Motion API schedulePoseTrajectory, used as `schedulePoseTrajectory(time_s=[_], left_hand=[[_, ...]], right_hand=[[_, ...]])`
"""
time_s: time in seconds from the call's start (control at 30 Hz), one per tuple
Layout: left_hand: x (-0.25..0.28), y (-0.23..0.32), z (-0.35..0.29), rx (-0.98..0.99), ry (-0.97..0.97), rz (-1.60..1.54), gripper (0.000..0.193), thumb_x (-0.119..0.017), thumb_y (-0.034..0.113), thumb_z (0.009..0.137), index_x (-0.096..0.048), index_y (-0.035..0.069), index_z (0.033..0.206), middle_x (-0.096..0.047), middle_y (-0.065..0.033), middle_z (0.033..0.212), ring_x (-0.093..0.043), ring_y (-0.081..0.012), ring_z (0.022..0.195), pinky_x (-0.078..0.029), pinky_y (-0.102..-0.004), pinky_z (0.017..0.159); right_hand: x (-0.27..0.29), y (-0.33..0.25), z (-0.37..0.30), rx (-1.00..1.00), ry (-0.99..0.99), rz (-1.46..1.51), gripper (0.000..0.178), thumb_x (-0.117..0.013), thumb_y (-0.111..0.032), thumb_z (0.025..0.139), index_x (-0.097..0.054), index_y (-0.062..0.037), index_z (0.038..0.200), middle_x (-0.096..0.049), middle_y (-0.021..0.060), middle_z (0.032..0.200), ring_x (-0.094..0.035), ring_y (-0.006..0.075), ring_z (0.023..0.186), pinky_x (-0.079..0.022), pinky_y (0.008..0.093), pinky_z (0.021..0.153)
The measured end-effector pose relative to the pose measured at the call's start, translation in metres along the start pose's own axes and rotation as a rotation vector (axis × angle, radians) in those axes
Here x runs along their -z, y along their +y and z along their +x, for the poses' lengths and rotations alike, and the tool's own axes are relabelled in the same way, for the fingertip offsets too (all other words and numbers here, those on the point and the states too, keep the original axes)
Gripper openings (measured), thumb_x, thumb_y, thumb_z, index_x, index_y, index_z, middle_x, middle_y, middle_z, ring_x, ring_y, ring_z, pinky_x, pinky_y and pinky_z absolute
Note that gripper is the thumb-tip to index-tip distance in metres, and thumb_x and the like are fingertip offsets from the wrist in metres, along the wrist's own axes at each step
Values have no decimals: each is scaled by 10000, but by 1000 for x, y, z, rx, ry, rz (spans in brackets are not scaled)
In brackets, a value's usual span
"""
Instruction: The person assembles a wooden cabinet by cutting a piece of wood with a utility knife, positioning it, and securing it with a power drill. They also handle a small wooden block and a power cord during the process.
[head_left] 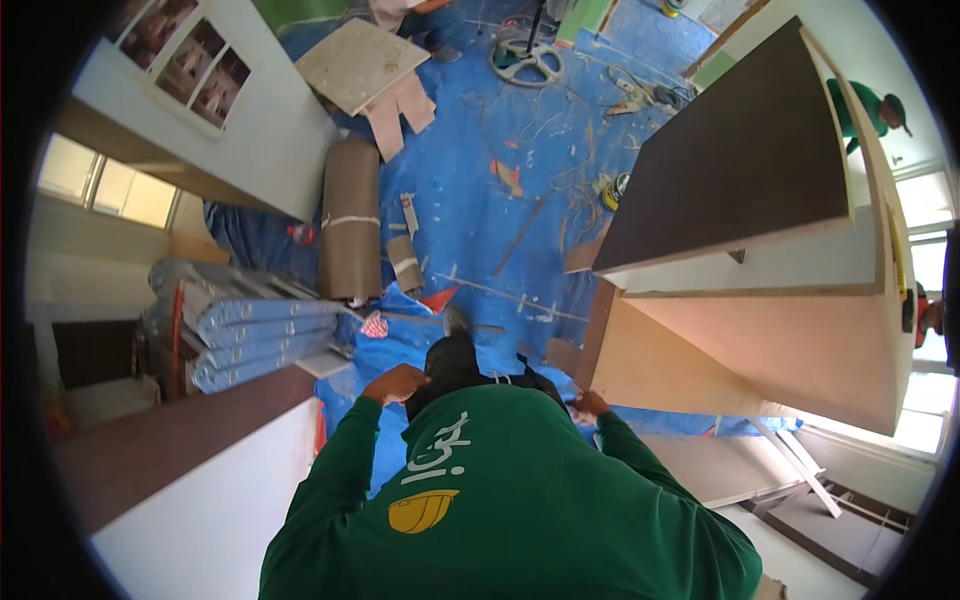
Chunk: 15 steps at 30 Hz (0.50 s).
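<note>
My left hand [397, 383] hangs beside my dark trouser leg [452, 362], its fingers bent downward and mostly out of sight. On the other side, my right hand [590, 403] is low by my hip, close to the lower corner of a large wooden cabinet [690, 365]. Its fingers are too small and shaded to make out, and I see nothing plainly held in either hand. My green sleeves reach down on both sides, and one shoe [455, 320] stands forward on the blue floor sheeting [470, 210].
Brown paper rolls [350, 220] stand ahead left, near stacked wrapped panels [265, 325]. A dark-topped panel [740, 150] rises on the right. Cables [640, 95] and scraps litter the sheeting. One person [415, 15] is at the far end; another, in green [870, 110], is at right.
</note>
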<state>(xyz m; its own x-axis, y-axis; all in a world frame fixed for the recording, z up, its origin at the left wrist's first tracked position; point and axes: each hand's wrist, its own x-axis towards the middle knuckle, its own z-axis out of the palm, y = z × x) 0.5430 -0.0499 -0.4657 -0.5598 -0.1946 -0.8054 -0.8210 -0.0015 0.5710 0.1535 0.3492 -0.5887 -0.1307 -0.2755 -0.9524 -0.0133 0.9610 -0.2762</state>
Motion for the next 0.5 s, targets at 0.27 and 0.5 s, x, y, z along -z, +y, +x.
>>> schedulePoseTrajectory(time_s=[0.27, 0.5], left_hand=[[96, -1, 78, -477, -163, 443, 350, -622, 331, 995, -769, 35, 880, -718, -211, 841, -699, -416, 753, -555, -490, 653], [180, 45, 160, -626, -192, 835, 257, -640, 257, 852, -757, 48, 944, -726, -214, 899, -714, -411, 841, -556, -516, 731]], right_hand=[[42, -260, -13, 449, 472, -16, 403, -648, -412, 983, -779, -37, 1051, -776, 211, 974, -736, 424, 960, -567, 503, 880], [76, -159, 139, 374, 471, -348, 305, -613, -371, 1002, -760, -119, 1091, -740, 138, 809, -746, 335, 802, -584, 484, 775]])
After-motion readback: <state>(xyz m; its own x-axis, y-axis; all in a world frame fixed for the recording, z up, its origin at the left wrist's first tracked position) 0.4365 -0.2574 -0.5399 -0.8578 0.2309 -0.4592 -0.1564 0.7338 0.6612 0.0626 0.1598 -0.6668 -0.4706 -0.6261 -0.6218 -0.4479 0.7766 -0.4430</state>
